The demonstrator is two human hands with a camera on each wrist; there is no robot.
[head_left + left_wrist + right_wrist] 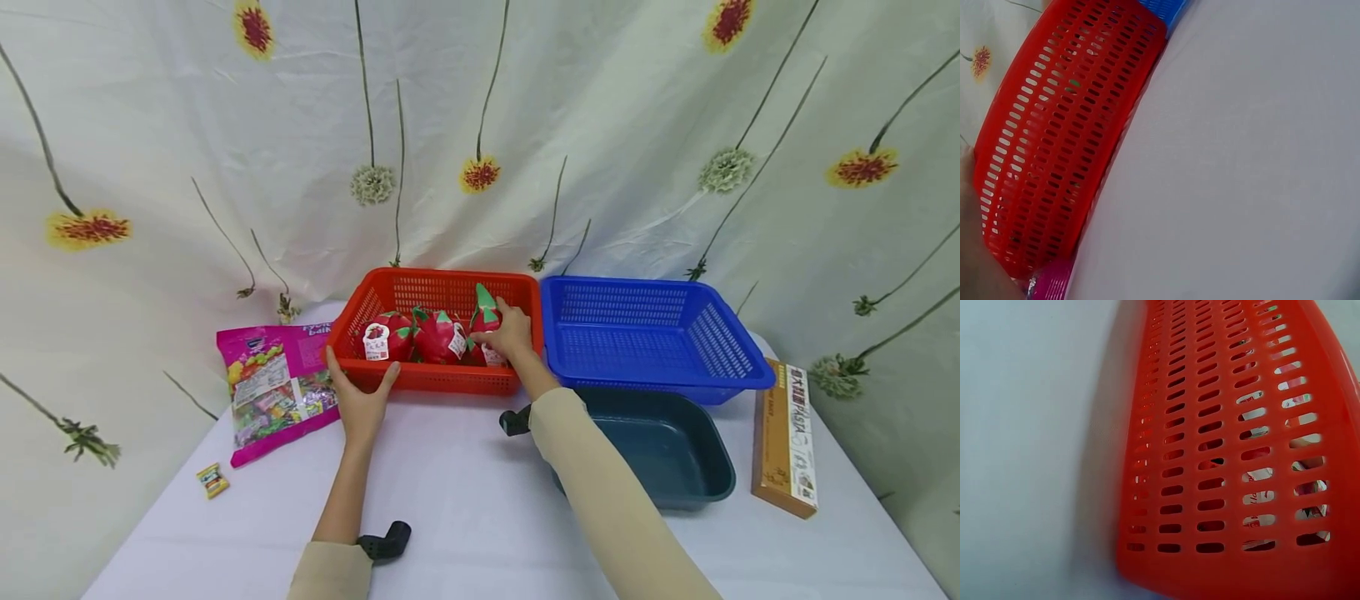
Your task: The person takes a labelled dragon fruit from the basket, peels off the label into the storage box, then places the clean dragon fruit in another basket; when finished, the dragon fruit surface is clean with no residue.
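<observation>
Three red dragon fruits with green tips and white labels sit side by side in a red basket: a left dragon fruit, a middle dragon fruit and a right dragon fruit. My right hand reaches over the basket's right side and grips the right one, thumb and fingers spread around it. At the basket's front left corner, my left hand touches the rim with thumb and fingers stretched wide apart. Part of the left hand shows in the left wrist view beside the slotted wall.
A blue basket adjoins the red one on the right, with a dark green tub in front. A pasta box lies far right. A pink candy bag and a small yellow packet lie left.
</observation>
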